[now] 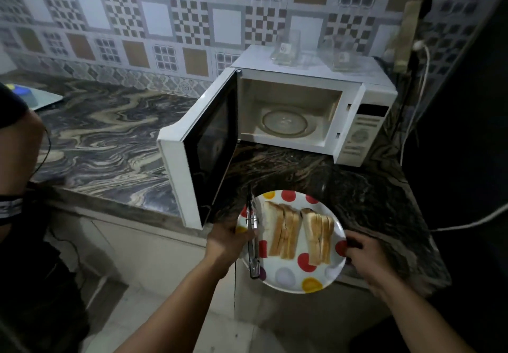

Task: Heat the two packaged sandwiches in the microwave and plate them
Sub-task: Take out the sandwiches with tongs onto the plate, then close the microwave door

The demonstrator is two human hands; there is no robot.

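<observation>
head view: polka-dot plate [288,278] sits at the front edge of the marble counter [110,138], partly overhanging it. two sandwiches on it side by side, left sandwich [283,233] and right sandwich [319,236], both unwrapped, slices on edge, close together, can't tell if touching. metal tongs [253,231] lie along the plate's left side, tips toward the microwave, handle end toward the person.

left hand [229,238] at plate's left rim, fingers curled over the rim and onto the tongs; looks like it grips plate + tongs together, exact finger contact hidden under the hand. right hand [362,253] at plate's right rim, fingers bent and pinching the rim.

microwave [365,122] just behind the plate, white, door [200,157] swung wide open to the left; door's lower corner hangs close to the left hand and the plate's left side. cavity shows only the glass turntable [284,122]. two clear plastic packs [286,49] on top of the microwave, look empty, blurry.

white cable [467,225] runs across the dark right side. far left: another person's arm [19,144], plus a blue bowl [26,95] on a tray at the counter's back-left, well apart from the plate.
</observation>
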